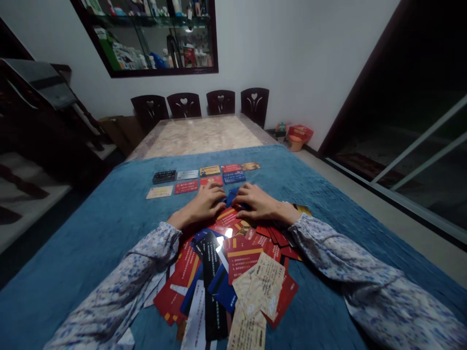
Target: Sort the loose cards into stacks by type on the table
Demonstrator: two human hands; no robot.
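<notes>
My left hand (207, 201) and my right hand (257, 201) meet at the far edge of a spread pile of cards. Both have curled fingers, gripping a blue card (232, 196) between them; the fingers partly hide it. Under and in front of them lie overlapping red cards (245, 255), a long black card (211, 287), a dark blue card (223, 288) and cream printed cards (268, 284). Just beyond my hands, sorted cards sit in two rows, among them a red card (186, 186), a yellow-orange card (209, 170), a blue stack (234, 177) and a black stack (164, 176).
A blue cloth (109, 218) covers the near part of the marble-patterned table (204, 133). Several dark chairs (184, 105) stand at the far end. A glass-shelved cabinet (164, 73) is set in the wall. An orange bin (296, 142) stands on the floor at right.
</notes>
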